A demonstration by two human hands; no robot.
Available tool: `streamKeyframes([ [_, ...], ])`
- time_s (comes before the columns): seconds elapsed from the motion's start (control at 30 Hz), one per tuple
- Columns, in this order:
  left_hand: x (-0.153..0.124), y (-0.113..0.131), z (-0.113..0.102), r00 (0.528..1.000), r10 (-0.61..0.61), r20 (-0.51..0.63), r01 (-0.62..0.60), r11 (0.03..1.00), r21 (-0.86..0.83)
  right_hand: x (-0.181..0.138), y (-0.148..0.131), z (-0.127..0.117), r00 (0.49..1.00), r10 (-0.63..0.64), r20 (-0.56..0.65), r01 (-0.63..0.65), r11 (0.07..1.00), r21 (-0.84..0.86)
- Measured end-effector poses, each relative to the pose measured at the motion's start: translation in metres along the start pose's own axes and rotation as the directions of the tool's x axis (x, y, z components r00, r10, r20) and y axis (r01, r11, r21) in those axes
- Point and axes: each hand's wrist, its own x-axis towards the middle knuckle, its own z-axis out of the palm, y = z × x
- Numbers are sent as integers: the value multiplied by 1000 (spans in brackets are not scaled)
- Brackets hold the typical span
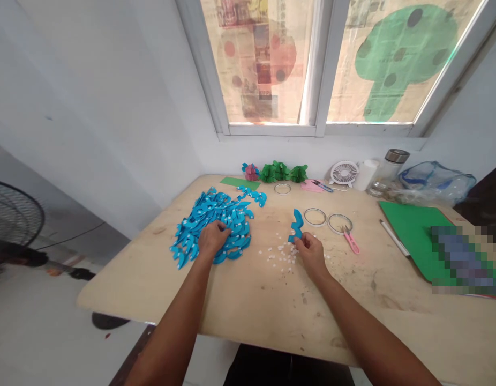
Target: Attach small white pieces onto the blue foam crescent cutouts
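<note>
A heap of blue paper cut-outs with small white tabs lies on the left of the wooden table. My left hand rests on the near edge of this heap, fingers curled onto the pieces. My right hand pinches the lower end of a wavy blue paper piece held upright near the table's middle. Small white paper bits are scattered between my hands.
Three tape rings and pink scissors lie right of centre. A green sheet lies at the right. Green paper decorations, a small white fan, a jar and a plastic bag line the wall. A floor fan stands left.
</note>
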Motion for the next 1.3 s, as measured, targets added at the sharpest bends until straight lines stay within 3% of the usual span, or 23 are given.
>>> streamKeyframes([
  [0.17,-8,4,-5,976,-50,-211,31,995,-92,1,1,0,1000,9,-4,-9,1000,-11],
  [0.33,-23,33,-13,938,50,-343,-156,944,-292,2,0,0,1000,25,0,-25,998,52],
  [0.4,-30,50,-9,947,84,-310,-220,873,-436,3,-1,0,999,40,16,-42,993,110],
  [0.47,-37,69,2,970,128,-209,-233,746,-624,3,-1,0,996,65,52,-74,982,176],
  [0.57,-50,95,24,984,179,3,-102,570,-815,5,-2,1,989,104,102,-128,956,265],
  [0.67,-61,115,40,956,257,139,1,474,-881,7,-3,0,987,129,97,-156,919,362],
  [0.9,-65,130,49,944,326,47,-162,585,-795,12,-2,-4,982,167,88,-188,879,438],
  [1.17,-64,126,57,903,417,106,-160,555,-817,11,-1,-4,982,174,77,-190,900,393],
  [1.3,-67,127,53,862,491,128,-153,493,-856,12,2,-4,979,196,51,-200,906,373],
])
